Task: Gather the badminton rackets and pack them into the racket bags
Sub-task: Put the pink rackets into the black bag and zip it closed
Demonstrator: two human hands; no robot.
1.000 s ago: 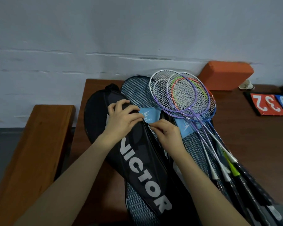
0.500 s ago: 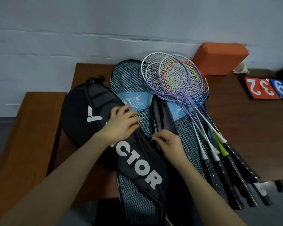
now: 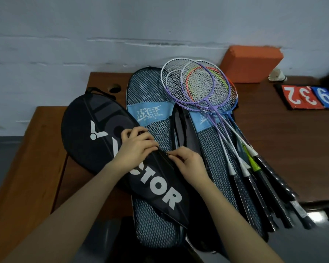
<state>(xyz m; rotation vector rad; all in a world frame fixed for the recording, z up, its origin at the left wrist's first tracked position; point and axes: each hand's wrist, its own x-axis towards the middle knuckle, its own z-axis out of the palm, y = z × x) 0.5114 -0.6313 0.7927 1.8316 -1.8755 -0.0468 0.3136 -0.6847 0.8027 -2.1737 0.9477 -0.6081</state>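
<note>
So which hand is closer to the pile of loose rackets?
Right. The right hand pinches the black bag's zipper edge, nearer the rackets; the left hand presses that bag, farther away.

Sports hall corner; score flip-cards (image 3: 308, 97), shuttlecock (image 3: 276, 75), rackets (image 3: 201, 88).

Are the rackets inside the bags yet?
No, still out. The rackets lie in a loose pile on top of a mesh bag, heads and handles all showing.

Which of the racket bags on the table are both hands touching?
The black bag with white VICTOR lettering, at the far left. The left hand rests on it; the right hand pinches at its edge. The blue mesh bags lie untouched.
</note>
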